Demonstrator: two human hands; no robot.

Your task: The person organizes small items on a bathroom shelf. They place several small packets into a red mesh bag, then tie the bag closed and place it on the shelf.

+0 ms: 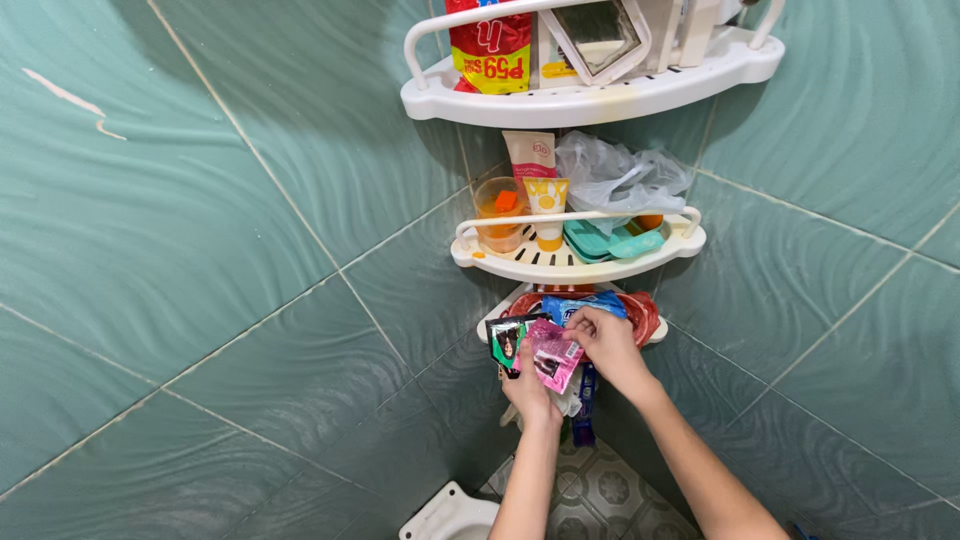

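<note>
Sachets filled both my hands at the lowest corner shelf (655,330): left hand (530,392) grasped a pink sachet (552,355) and a black one (506,342); right hand (610,347) pinched the pink sachet's far edge.

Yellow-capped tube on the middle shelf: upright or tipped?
Upright. The tube stands cap-down on the middle shelf, behind the front rail, beside the orange cup. It leans against neither.

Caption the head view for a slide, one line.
Both hands, left hand and right hand, hold small sachets at the lowest tier of a white corner shelf.
</note>
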